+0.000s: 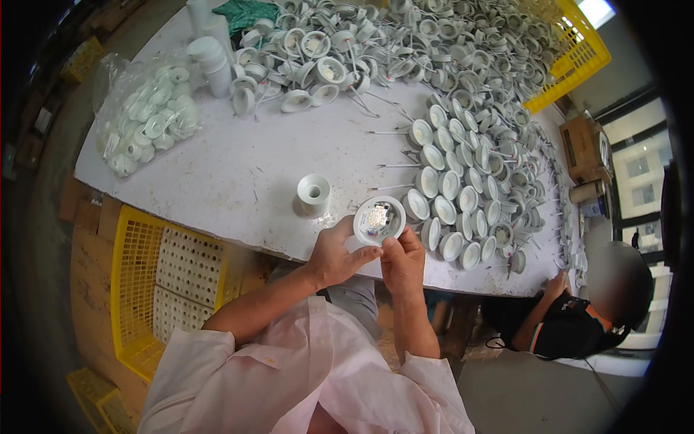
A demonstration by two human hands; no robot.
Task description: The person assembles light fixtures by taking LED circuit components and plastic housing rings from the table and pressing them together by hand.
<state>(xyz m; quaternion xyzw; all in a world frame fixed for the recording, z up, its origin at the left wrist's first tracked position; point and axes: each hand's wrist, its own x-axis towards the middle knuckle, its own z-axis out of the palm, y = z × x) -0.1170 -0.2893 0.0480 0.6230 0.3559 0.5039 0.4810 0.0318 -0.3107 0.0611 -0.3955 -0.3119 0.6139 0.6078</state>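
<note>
Between my two hands is a round white LED light housing (366,233), its open face turned up and a small circuit board showing inside. My left hand (335,254) grips its left edge, thumb stretched along the near side. My right hand (402,254) closes on the near right rim with thumb and fingers. Just left of the housing, a white cylindrical cup-like piece (314,195) stands upright on the table. To the right, rows of assembled white lights (450,185) lie tilted with their pale round faces up, some with wires sticking out.
A heap of white housings with wires (434,43) covers the table's far side, by a yellow crate (578,69). At left lie a clear bag of white rings (148,119) and stacked white discs (210,61). A yellow basket (134,289) stands below left. A co-worker (571,318) sits right.
</note>
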